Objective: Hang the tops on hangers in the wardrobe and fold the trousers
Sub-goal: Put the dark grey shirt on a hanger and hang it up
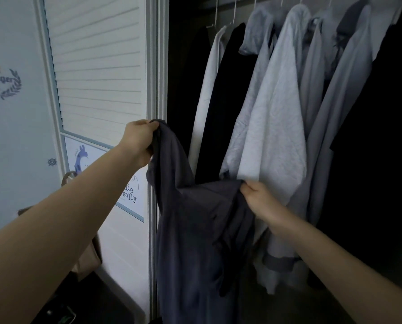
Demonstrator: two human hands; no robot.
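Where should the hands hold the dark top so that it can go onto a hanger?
At its upper edge, from both sides. The left hand and right hand already grip the top there, so it hangs freely below.

Item: dark grey top (195, 225), held up in front of the open wardrobe (181, 66). My left hand (138, 142) gripped a bunched upper edge, raised higher, beside the white louvred door (97, 66). My right hand (257, 198) pinched another edge, lower and to the right; the cloth sagged between them and hung down. Behind it: a row of hung tops (272, 113), pale grey, white and black, on white hangers (235, 12). Lower left: a tan bag (88, 258) against the door.
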